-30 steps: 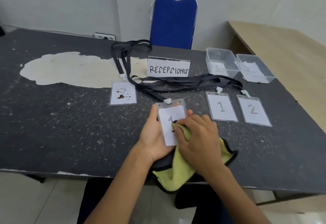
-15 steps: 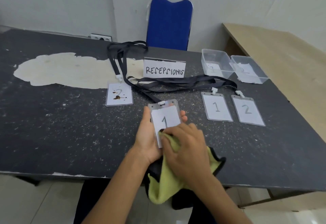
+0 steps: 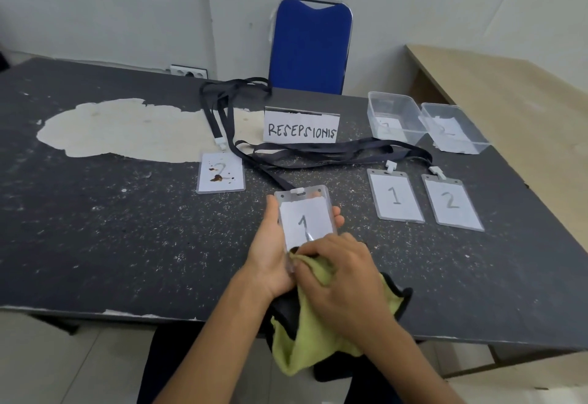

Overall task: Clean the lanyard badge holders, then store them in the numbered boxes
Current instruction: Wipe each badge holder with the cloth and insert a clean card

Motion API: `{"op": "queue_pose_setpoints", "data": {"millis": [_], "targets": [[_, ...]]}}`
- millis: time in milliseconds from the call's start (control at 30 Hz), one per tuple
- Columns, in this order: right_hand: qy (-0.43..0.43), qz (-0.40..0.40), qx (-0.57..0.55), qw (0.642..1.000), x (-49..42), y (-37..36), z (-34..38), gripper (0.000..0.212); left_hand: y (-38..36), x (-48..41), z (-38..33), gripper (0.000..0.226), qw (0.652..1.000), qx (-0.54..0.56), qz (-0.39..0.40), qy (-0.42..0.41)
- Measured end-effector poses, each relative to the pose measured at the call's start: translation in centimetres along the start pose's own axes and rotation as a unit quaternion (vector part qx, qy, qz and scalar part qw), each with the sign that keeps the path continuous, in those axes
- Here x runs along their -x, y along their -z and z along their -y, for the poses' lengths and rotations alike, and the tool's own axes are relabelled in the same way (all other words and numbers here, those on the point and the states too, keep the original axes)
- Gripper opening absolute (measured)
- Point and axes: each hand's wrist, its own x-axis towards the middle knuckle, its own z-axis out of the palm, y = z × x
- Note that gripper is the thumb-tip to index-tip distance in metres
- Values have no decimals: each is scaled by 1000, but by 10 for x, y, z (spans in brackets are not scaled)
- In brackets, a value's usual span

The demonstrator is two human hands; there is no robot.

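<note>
My left hand holds a clear badge holder marked 1 from underneath, tilted up above the table. My right hand presses a yellow-green cloth against the holder's lower edge, where a brown stain shows. A stained holder marked 2 lies flat to the left. Two unstained holders, marked 1 and 2, lie to the right. Black lanyards run from the holders across the table. Two clear numbered boxes stand at the back right.
A folded paper sign reading RESEPSIONIS stands mid-table. The black tabletop has a large worn pale patch at the left. A blue chair is behind the table, and a wooden desk adjoins on the right.
My right hand has drawn the cloth down the holder's face toward its bottom edge, so the number 1 shows fully. The stain is now only at the lower edge.
</note>
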Motion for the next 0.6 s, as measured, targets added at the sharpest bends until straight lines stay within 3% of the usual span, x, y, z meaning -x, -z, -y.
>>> {"op": "queue_pose_setpoints", "data": {"millis": [167,300,467,600], "targets": [[-77,27,22,996,-21,30,-27,17,-4,-4,2,90,1000,-11,-17,-14],[-35,-10,90,995,-29,11,-8,18,-1,-2,0,91,1000,0,5,-9],[-38,77,10,996,-6,30,-18,15,-1,0,-1,88,1000,-9,13,-5],[-37,7,75,996,-24,32,-28,10,-2,-3,0,88,1000,-19,0,-10]]}}
